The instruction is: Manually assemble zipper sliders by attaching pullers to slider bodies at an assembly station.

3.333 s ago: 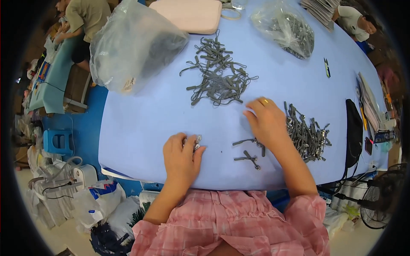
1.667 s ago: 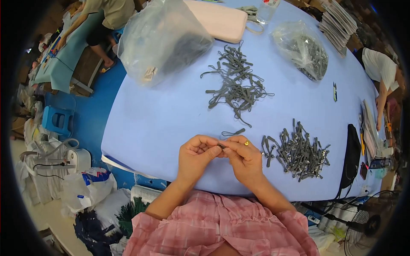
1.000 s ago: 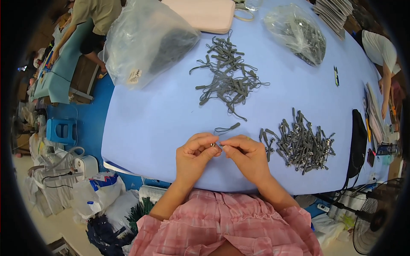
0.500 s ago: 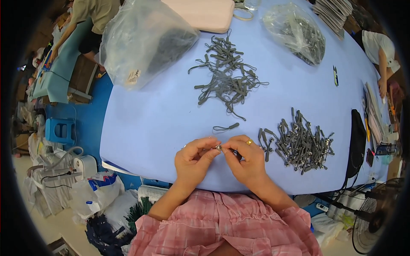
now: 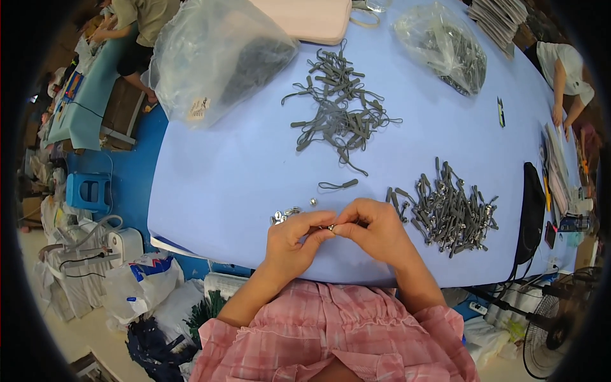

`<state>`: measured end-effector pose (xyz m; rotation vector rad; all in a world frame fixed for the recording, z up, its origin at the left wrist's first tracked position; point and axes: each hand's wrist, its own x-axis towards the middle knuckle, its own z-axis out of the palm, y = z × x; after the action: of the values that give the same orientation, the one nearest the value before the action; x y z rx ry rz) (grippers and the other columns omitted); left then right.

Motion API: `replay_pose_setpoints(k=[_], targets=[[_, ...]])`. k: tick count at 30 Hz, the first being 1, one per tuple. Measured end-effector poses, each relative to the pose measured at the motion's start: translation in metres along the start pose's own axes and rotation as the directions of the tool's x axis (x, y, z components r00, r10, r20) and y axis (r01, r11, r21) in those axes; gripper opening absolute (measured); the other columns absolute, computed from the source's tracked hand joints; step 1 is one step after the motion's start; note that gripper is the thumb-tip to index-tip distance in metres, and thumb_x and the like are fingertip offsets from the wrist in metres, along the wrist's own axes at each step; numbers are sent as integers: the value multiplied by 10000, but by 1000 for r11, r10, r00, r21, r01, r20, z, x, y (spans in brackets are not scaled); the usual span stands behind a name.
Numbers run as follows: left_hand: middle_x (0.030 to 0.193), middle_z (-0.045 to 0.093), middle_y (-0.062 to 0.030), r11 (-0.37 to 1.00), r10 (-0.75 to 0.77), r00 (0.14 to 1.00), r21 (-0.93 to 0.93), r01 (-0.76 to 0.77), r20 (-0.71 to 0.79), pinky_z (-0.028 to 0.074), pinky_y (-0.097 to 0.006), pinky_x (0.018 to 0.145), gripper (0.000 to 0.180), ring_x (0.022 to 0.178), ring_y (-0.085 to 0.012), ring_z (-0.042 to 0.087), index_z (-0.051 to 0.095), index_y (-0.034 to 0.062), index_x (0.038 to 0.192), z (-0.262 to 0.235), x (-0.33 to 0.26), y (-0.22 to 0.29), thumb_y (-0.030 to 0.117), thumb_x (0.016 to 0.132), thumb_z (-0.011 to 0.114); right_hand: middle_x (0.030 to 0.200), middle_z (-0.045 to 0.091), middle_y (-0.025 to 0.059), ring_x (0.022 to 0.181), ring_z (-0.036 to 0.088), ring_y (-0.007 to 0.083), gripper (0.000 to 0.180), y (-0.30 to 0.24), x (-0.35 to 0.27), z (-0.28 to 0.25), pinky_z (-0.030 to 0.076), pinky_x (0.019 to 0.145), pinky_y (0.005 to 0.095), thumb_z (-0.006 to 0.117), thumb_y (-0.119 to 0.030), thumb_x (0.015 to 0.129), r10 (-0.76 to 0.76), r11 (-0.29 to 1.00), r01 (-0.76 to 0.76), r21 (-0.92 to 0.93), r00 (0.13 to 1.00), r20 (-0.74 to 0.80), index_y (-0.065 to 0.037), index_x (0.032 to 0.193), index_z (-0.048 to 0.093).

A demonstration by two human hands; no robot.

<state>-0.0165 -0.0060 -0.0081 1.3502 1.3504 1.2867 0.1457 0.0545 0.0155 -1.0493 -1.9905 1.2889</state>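
Both hands meet above the near edge of the table. My left hand [image 5: 291, 245] and my right hand [image 5: 377, 232] pinch a small silver metal piece [image 5: 331, 227], perhaps a zip slider, between their fingertips. Whether a cord is also in the fingers is hidden. Beyond my left hand lie several loose silver metal pieces [image 5: 284, 214], with one more [image 5: 313, 202] apart from them. A single grey zip pull [image 5: 338, 184] with a cord loop rests just past my fingers. To the right is a heap of grey pulls with silver pieces on them [image 5: 450, 213].
Farther back spreads a pile of looped grey pulls [image 5: 337, 108]. Two clear plastic bags [image 5: 210, 70] [image 5: 439, 51] stand at the far side, beside a pink case [image 5: 305, 19]. Snips [image 5: 501, 113] and a black pouch [image 5: 528, 213] lie right. Two people work nearby.
My right hand has turned and shifted slightly right, still pinching with the left. My left hand moved a little down and right, so the loose silver pieces beyond it now show.
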Motion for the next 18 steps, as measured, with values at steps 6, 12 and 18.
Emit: replay_pose_setpoints(k=[6, 12, 18], targets=[[869, 656, -97, 991, 94, 994, 89, -99, 55, 505, -253, 652, 256, 798, -156, 618, 651, 44, 952, 0, 11, -4, 21, 701, 693, 748, 621, 57, 651, 575, 84, 104, 21, -5, 5, 420, 502, 210, 640, -73, 790, 430, 559, -478, 678, 866, 255, -24, 834, 559], [792, 600, -73, 938, 216, 972, 297, -180, -92, 432, -234, 560, 255, 682, -153, 553, 665, 44, 910, 0, -1, 6, -2, 665, 713, 765, 626, 60, 639, 583, 93, 156, 7, -5, 12, 417, 494, 205, 660, -96, 776, 399, 620, -380, 687, 906, 140, -11, 866, 566], [830, 572, -69, 969, 153, 986, 205, -137, -61, 408, -215, 579, 117, 675, -121, 517, 616, 6, 796, 2, -4, 16, -33, 704, 677, 719, 612, 36, 609, 558, 73, 137, 4, -8, 9, 423, 481, 197, 672, -79, 764, 328, 640, -357, 680, 928, 178, -20, 860, 593]])
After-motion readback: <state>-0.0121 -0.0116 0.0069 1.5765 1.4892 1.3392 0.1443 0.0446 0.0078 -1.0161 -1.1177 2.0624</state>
